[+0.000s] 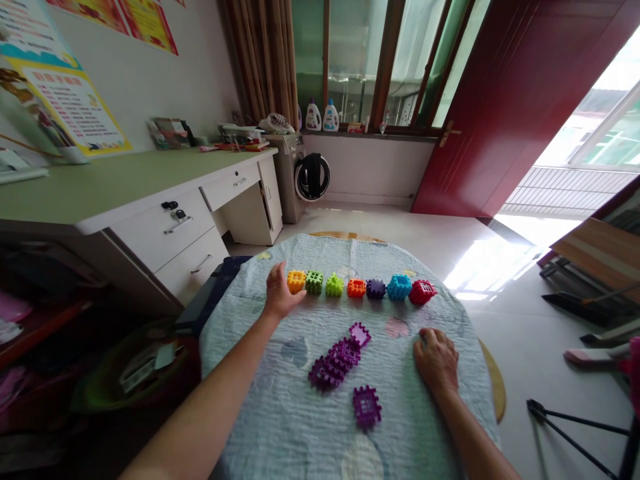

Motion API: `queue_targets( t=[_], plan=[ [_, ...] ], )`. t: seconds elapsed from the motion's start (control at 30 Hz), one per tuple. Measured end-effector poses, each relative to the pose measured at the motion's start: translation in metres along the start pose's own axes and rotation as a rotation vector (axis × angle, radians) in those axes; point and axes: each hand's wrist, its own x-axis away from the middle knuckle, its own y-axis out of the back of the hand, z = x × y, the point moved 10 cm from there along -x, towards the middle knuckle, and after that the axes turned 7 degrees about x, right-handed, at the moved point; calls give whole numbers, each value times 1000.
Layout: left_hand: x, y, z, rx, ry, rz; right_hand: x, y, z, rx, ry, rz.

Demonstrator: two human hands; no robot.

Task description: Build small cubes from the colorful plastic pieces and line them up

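Note:
A row of block cubes runs across the cloth-covered table (300, 427): yellow (296, 281), green (315, 282), lime (335, 285), orange (357, 288), dark purple (376, 289), blue (399, 287) and red (423, 292). My left hand (281, 292) is at the yellow cube, thumb and fingers apart around its left side. Nearer me lie overlapping purple lattice pieces (336, 363), a lighter purple piece (360, 335) at their upper end, and a separate purple piece (367, 406). My right hand (437, 359) rests on the cloth at the right, fingers curled; whatever is under them is hidden.
A desk (150, 177) with drawers stands at the left, beyond a dark box-like object beside the table. A washing machine (290, 173) with its door open is behind. At the right are a red door (480, 107) and a black tripod leg (580, 423).

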Motion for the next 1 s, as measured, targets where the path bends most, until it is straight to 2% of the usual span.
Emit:
queue_targets(
  t=[0.07,0.13,0.17,0.27,0.37,0.47,0.53,0.6,0.67,0.73,0.77,0.8,0.9,0.93,1.0],
  plan=[
    [-21,-19,29,24,91,146,0,1,0,-4,-2,3],
    [-29,-42,45,85,124,324,0,0,0,-8,-2,9],
    [-29,-49,50,93,127,374,-1,0,0,-9,-2,11],
    [-26,-55,55,78,109,388,-1,-1,-1,-11,-5,14],
    [-17,-43,53,65,92,290,-1,0,-1,-14,-4,12],
    [1,-17,38,103,58,136,0,1,0,-17,2,5],
    [17,-11,18,182,9,143,0,2,1,-18,7,-1],
    [35,-20,-10,249,-70,300,0,2,1,-19,7,-2],
    [51,-38,-35,257,-126,518,0,1,0,-22,4,-2],
    [56,-54,-50,226,-148,680,0,0,0,-23,1,-2],
    [50,-59,-52,201,-138,693,0,0,-1,-23,-1,-3],
    [38,-62,-51,166,-114,653,0,-1,-1,-23,-3,-4],
    [-12,-63,-31,-33,41,389,0,-1,-2,-22,-5,-8],
    [-24,-68,-23,-105,96,363,0,-1,-2,-23,-4,-10],
    [-38,-89,-10,-202,170,437,0,0,-1,-26,-2,-12]
  ],
)
